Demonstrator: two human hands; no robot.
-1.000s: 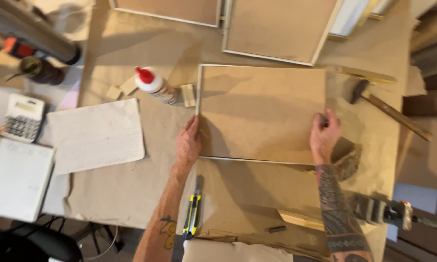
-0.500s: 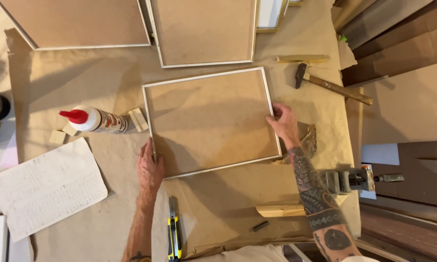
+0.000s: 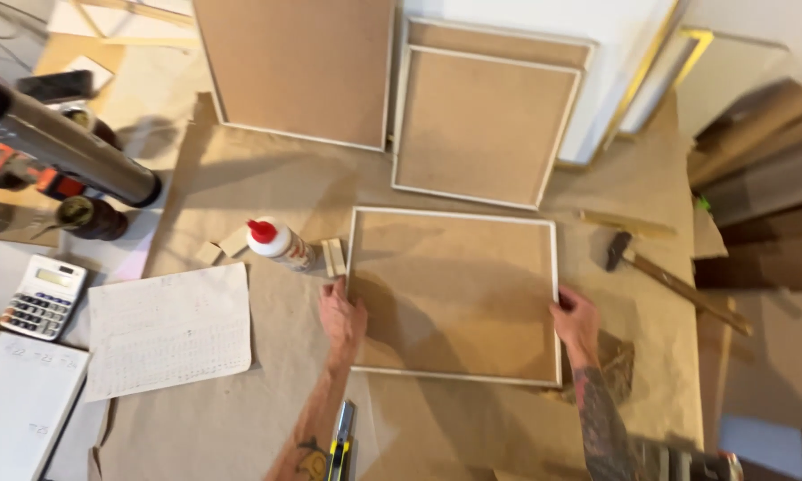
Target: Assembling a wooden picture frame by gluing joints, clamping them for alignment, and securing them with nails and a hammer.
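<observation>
Since the earlier frame, framed panel [image 3: 454, 294] squares up at centre frame; I steady its sides (left hand [image 3: 343, 319], right hand [image 3: 576, 321], fingers flat, together). Next move requires even pressure.

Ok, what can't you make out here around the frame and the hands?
- Head view: left hand and right hand lie over the frame edges, hiding the wood beneath.
- Knife: cut off by the bottom edge.
- Writing on the paper sheet: too small to make out.
- Dark tube: blurred, runs off the left edge.
- Hammer: head in shadow.
</observation>
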